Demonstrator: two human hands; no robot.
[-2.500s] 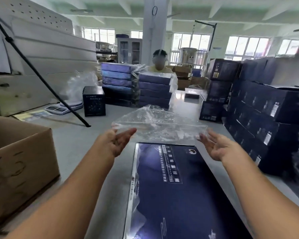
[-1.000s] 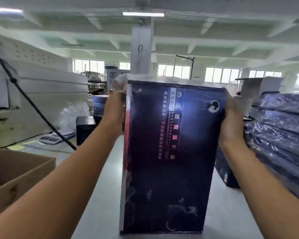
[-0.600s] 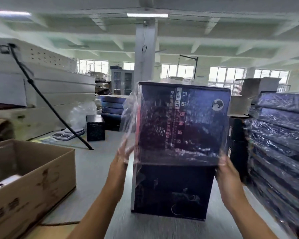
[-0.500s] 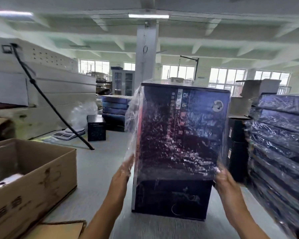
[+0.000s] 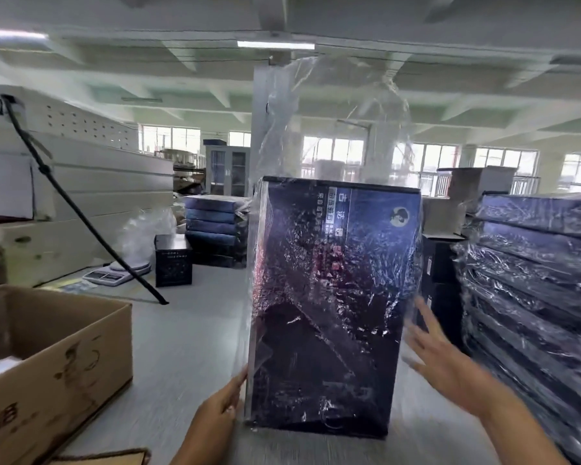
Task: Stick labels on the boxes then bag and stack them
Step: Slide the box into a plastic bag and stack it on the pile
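Box stood upright on table, frame centre, clear bag over it, slack above top. My left hand touched lower-left edge, grip unclear. Right hand spread wide, holding nothing, just beside right edge.

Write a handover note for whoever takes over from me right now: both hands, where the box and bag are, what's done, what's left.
Left hand: grips the lower left edge of the dark blue rectangular cardboard box, standing upright on the grey table.
Right hand: open, fingers spread, beside the box's right edge; contact unclear in blur.
Clear plastic bag: pulled over the box, slack standing above its top.
Done: box bagged; no label visible from here.
Left: probably fold the slack, then stack it with the wrapped dark boxes at right.
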